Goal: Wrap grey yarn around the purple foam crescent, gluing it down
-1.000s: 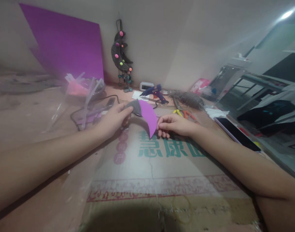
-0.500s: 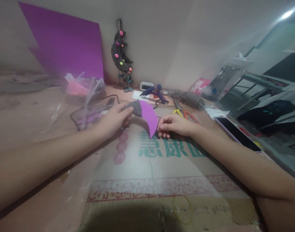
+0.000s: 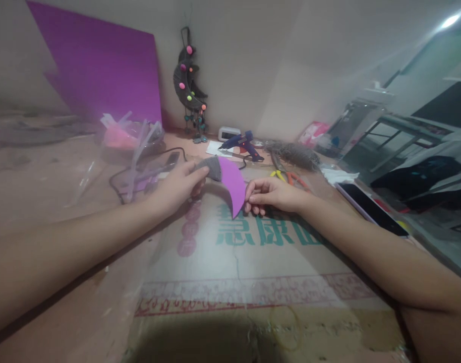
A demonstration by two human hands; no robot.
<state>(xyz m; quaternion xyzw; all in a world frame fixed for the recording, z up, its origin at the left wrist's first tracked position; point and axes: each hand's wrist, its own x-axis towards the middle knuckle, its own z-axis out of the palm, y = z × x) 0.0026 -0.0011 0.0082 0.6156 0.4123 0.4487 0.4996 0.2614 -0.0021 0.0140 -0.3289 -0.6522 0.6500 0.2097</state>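
A purple crescent cutout (image 3: 233, 182), flat like card or foam sheet, is held up over the cardboard. Its left end is wrapped in grey yarn (image 3: 214, 168). There my left hand (image 3: 185, 182) pinches it between thumb and fingers. The bare purple tip points down toward me. My right hand (image 3: 266, 195) is closed, with its curled fingertips at the crescent's right edge. Whether a strand lies between those fingertips is too small to tell.
Printed cardboard (image 3: 223, 262) covers the tabletop. Behind lie a blue glue gun (image 3: 241, 142), pliers (image 3: 291, 177) and grey yarn (image 3: 294, 154). A phone (image 3: 370, 209) sits at right, clear plastic bags (image 3: 134, 138) at left. A decorated grey moon (image 3: 188, 85) hangs on the wall beside a purple sheet (image 3: 102, 65).
The crescent's lower tip and my right fingertips have shifted very slightly to the left. My left hand keeps its pinch on the wrapped end.
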